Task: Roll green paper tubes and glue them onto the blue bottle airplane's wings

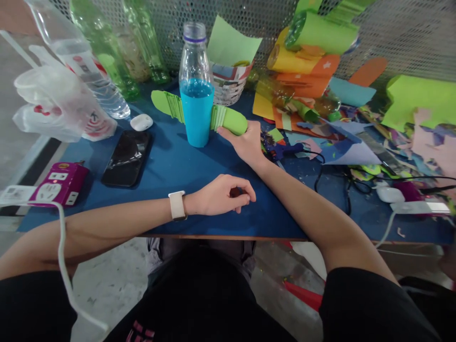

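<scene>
A clear plastic bottle [195, 85] wrapped in blue paper stands on the blue table [171, 166]. Green pleated paper wings [167, 103] stick out on both sides of it. My right hand [245, 140] pinches the rounded right wing tip beside the bottle. Near the table's front edge my left hand [223, 194] rests with fingers curled loosely inward, a white watch on its wrist; I cannot make out anything in it.
A black phone [126, 157], white earbud case [141, 122], purple power strip [59, 183] and plastic bags [57, 102] lie left. Green bottles [107, 47] and a small basket [230, 83] stand behind. Coloured paper rolls and scraps [313, 57], cables and a glue gun [395, 194] crowd the right.
</scene>
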{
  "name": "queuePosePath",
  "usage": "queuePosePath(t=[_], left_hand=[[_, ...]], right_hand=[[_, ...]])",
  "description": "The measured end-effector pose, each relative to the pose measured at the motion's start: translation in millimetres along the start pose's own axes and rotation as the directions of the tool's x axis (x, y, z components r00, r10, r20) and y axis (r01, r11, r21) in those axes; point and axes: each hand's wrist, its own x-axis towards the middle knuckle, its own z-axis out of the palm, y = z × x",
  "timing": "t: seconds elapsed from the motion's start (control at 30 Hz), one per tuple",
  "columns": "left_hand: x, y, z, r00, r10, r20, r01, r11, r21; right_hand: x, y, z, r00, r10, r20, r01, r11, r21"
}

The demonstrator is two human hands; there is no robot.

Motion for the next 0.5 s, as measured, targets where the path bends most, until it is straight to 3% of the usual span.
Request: queuePosePath(t=[0.5], left_hand=[[0.6,0.6,-0.4,1.0,-0.003,0.011,0.003,1.0,-0.018]], right_hand=[[3.1,0.0,1.8,0.999,-0.02,0.031,0.018,0.998,0.065]])
